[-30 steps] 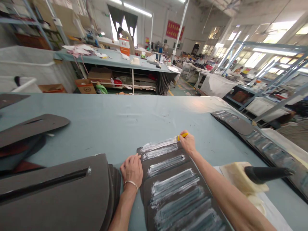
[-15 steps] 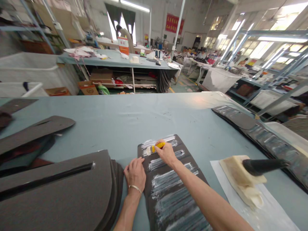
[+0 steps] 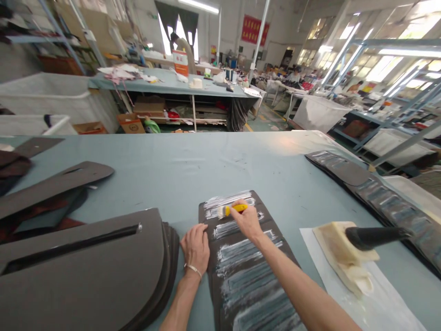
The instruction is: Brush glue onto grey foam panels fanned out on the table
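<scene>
My right hand (image 3: 247,220) is closed around the yellow handle of a brush (image 3: 234,209). The brush's pale bristles touch the far end of a dark grey panel (image 3: 212,257), where wet white glue-like streaks lie. More streaked bands, some white and some bluish, run across the panel toward me. My left hand (image 3: 195,248) rests at the panel's left edge with its fingers lying flat, holding nothing. To its left is a stack of dark grey rounded panels (image 3: 86,271), the top one with a long black slot.
On the right, a cream container (image 3: 332,248) with a black tube (image 3: 377,237) sits on a white sheet (image 3: 313,239). Beyond it lies a row of streaked panels (image 3: 372,193). Loose grey pieces (image 3: 79,177) lie at left. A person (image 3: 182,45) stands beyond another table (image 3: 161,87).
My right hand has drawn the brush a little to the right along the far end of the panel. My left hand stays at the edge. The whole view has shifted slightly.
</scene>
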The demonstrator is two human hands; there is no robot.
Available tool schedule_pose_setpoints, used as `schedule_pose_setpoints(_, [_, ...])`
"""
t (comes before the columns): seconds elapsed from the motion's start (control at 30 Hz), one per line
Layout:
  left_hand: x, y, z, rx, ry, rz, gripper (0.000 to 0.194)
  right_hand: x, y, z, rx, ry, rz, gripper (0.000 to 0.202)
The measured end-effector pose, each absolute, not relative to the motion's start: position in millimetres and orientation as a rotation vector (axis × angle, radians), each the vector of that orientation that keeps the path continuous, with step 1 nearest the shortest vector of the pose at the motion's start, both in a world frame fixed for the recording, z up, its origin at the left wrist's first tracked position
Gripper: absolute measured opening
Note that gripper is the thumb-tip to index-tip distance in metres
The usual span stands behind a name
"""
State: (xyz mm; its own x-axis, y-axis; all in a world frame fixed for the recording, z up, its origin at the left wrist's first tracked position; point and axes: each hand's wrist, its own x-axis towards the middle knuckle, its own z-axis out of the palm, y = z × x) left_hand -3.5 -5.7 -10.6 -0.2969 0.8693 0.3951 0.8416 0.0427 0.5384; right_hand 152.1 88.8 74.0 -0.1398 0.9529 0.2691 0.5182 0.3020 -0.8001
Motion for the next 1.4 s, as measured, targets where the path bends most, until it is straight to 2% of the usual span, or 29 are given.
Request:
schedule_pose_setpoints(0.1, [1,-12,-16,1.919,2.248,1.066,0.027,131,79,65,-1.250,-1.843,0.807,0.015])
schedule_pose_setpoints(0.17, [2,-13,-22,1.930,2.254,1.097,0.027,146,87,61,-1.313,-1.842,0.775,0.014])
schedule_pose_setpoints(0.33, [1,-11,-29,1.913,2.263,1.142,0.028,244,125,68,-1.643,-1.662,0.477,0.017])
schedule_pose_setpoints(0.43, [-1,-11,-23,1.884,2.247,1.111,0.027,267,129,79,-1.681,-1.643,0.340,0.018])
schedule_pose_setpoints(0.7, [9,-39,-9,1.826,2.245,1.079,0.026,165,49,81,-1.262,-1.826,0.775,0.014])
schedule_pose_setpoints(0.83, [15,-52,-15,1.884,2.259,1.004,0.030,150,39,67,-1.231,-1.908,0.778,0.011])
schedule_pose_setpoints(1.07, [15,-50,-24,1.871,2.264,1.086,0.030,267,86,72,-1.628,-1.774,0.399,0.016])
schedule_pose_setpoints(1.17, [13,-49,-21,1.845,2.239,1.070,0.030,289,88,82,-1.713,-1.700,0.334,0.017])
schedule_pose_setpoints(1.4, [18,-67,-7,1.861,2.190,1.040,0.029,176,16,83,-1.305,-1.833,0.749,0.016])
